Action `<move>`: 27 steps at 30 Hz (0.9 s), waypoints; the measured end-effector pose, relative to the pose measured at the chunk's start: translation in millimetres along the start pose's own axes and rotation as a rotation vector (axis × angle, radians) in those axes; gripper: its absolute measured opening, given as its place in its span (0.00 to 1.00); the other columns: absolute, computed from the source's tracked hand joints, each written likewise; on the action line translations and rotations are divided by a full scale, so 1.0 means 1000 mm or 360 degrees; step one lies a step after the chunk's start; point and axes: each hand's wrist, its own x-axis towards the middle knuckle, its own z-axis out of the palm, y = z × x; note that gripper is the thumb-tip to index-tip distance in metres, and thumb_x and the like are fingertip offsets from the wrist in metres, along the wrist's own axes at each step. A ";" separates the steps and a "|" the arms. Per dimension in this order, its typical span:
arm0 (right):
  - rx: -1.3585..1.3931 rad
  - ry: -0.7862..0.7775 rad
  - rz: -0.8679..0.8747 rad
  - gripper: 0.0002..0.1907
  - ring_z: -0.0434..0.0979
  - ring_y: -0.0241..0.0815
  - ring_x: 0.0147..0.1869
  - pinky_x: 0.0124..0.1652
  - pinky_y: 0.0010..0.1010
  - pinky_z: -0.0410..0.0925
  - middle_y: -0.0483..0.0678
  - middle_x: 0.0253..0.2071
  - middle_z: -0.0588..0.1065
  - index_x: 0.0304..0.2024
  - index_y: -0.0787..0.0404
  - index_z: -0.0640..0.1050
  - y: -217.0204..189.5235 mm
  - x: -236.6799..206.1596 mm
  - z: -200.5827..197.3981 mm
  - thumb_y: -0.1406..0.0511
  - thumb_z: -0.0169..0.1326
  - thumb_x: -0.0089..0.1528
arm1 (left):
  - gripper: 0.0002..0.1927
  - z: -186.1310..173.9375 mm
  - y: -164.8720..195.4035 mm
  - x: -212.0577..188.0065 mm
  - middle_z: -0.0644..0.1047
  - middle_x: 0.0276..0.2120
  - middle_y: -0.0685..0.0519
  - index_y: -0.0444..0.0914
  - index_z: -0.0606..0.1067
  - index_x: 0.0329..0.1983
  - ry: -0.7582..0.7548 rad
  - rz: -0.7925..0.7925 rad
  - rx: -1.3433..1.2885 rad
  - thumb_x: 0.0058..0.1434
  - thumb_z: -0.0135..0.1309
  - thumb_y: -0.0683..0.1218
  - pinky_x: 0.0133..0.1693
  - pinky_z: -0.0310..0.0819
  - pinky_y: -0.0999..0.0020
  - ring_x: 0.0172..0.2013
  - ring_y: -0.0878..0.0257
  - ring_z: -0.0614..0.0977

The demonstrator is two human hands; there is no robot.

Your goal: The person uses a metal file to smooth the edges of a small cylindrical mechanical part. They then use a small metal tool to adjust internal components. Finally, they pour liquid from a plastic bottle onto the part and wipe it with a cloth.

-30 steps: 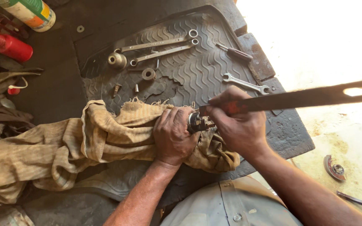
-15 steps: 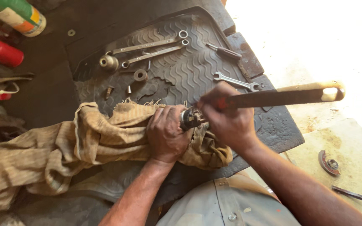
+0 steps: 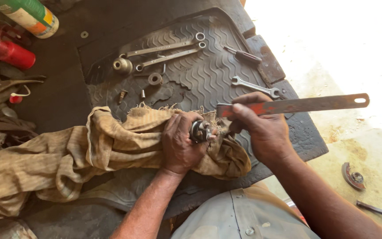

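Note:
My left hand (image 3: 180, 141) grips a small round dark metal part (image 3: 200, 131) wrapped in a long tan cloth (image 3: 67, 155) that trails off to the left. My right hand (image 3: 261, 128) holds one end of a long flat rusty metal bar (image 3: 297, 105) with red paint traces and a hole at its far right end. The bar's near end sits just above the metal part. Both hands rest over a black ribbed rubber mat (image 3: 208, 75).
Two long spanners (image 3: 164, 52), a socket (image 3: 122, 65), a ring (image 3: 155, 79), small bolts (image 3: 122, 95), a screwdriver (image 3: 244, 55) and an open spanner (image 3: 255, 86) lie on the mat. A green can (image 3: 27, 15) and red canister (image 3: 12, 54) lie at left. A curved metal piece (image 3: 353, 176) lies on the sunlit concrete.
The bar's far end has tilted down, and its near end has shifted slightly over the metal part. My left hand keeps the same grip on the part in the cloth.

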 end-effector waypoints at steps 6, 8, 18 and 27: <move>-0.0308 -0.0018 -0.0065 0.11 0.79 0.37 0.35 0.35 0.29 0.74 0.52 0.38 0.81 0.49 0.65 0.76 -0.002 -0.007 -0.021 0.66 0.55 0.66 | 0.22 0.002 0.001 0.007 0.76 0.34 0.53 0.40 0.71 0.44 0.0030 -0.0290 -0.0103 0.56 0.71 0.50 0.35 0.76 0.60 0.34 0.60 0.80; -0.0447 -0.0123 0.0148 0.11 0.82 0.35 0.38 0.37 0.28 0.76 0.52 0.39 0.83 0.47 0.64 0.76 0.000 -0.009 -0.020 0.65 0.55 0.64 | 0.20 -0.001 0.009 0.011 0.78 0.32 0.57 0.40 0.72 0.45 0.0097 -0.0612 -0.0200 0.57 0.69 0.51 0.34 0.78 0.61 0.32 0.63 0.81; -0.0392 -0.0227 -0.0155 0.13 0.80 0.41 0.36 0.36 0.31 0.74 0.55 0.38 0.81 0.51 0.67 0.76 -0.037 0.033 -0.078 0.66 0.57 0.66 | 0.23 0.034 0.056 0.046 0.71 0.46 0.50 0.41 0.70 0.48 -0.0058 -0.0081 -0.0170 0.55 0.70 0.46 0.51 0.72 0.59 0.49 0.55 0.75; 0.0315 -0.0230 0.0239 0.19 0.83 0.46 0.41 0.44 0.36 0.77 0.54 0.40 0.79 0.51 0.67 0.74 -0.023 0.040 -0.102 0.71 0.62 0.59 | 0.23 0.065 0.043 0.026 0.78 0.37 0.54 0.40 0.70 0.51 -0.0009 -0.0621 -0.0398 0.54 0.64 0.43 0.43 0.78 0.65 0.37 0.63 0.81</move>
